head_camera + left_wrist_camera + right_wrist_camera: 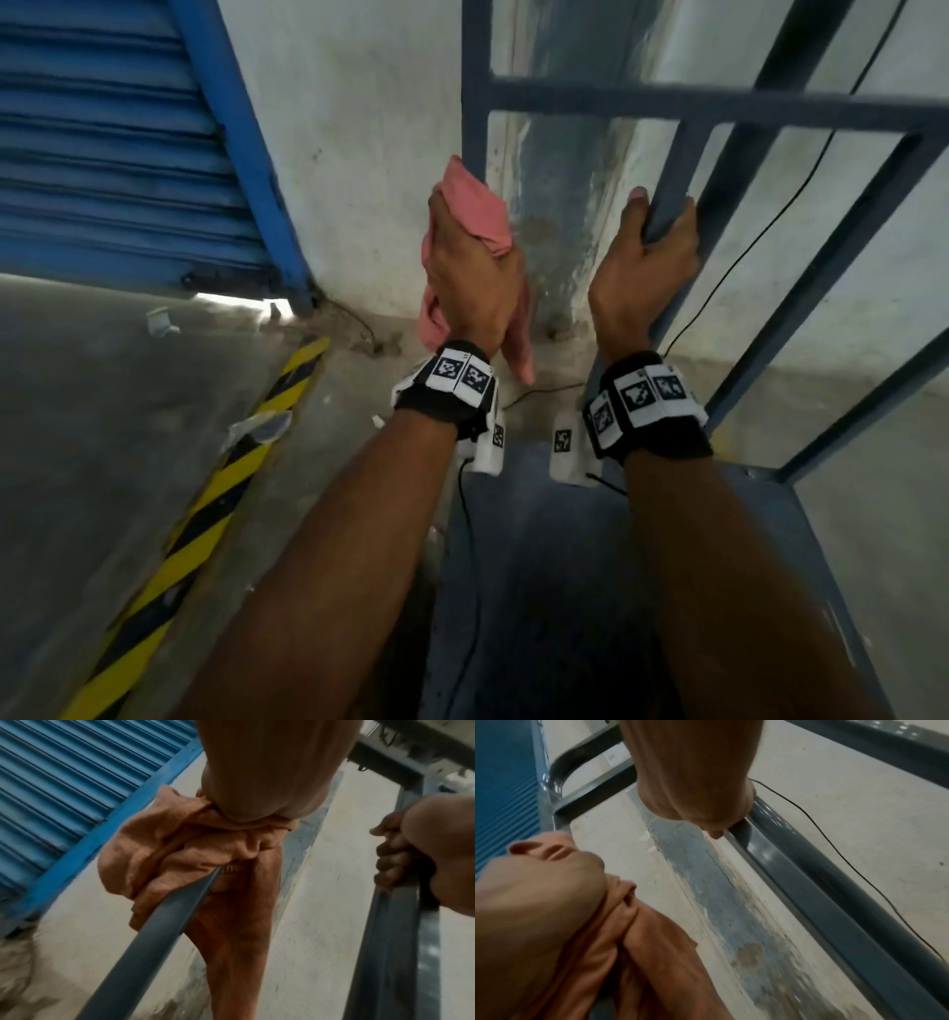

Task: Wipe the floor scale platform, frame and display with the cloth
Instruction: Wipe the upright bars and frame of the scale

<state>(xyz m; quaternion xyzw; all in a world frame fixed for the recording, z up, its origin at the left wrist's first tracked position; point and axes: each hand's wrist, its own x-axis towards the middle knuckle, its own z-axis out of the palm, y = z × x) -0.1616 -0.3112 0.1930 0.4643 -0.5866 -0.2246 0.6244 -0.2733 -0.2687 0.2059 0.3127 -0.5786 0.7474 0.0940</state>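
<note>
The scale's grey-blue frame (719, 105) of upright and cross bars rises at the right, over its dark platform (539, 565). My left hand (475, 272) grips a pink cloth (475, 205) wrapped round the frame's left upright bar (475, 77). From the left wrist the cloth (164, 852) bunches round that bar (159, 925), with one end hanging down. My right hand (649, 257) is curled round the neighbouring upright bar (667, 205). That grip shows again from the right wrist, right hand (706, 805) on bar (808, 882). The display is not in view.
A blue roller shutter (113, 144) fills the left. A white wall (359, 154) with a painted pipe (560, 205) stands behind the frame. A black cable (770, 226) runs down the wall. Yellow-black hazard tape (215, 493) and paper scraps lie on the concrete floor.
</note>
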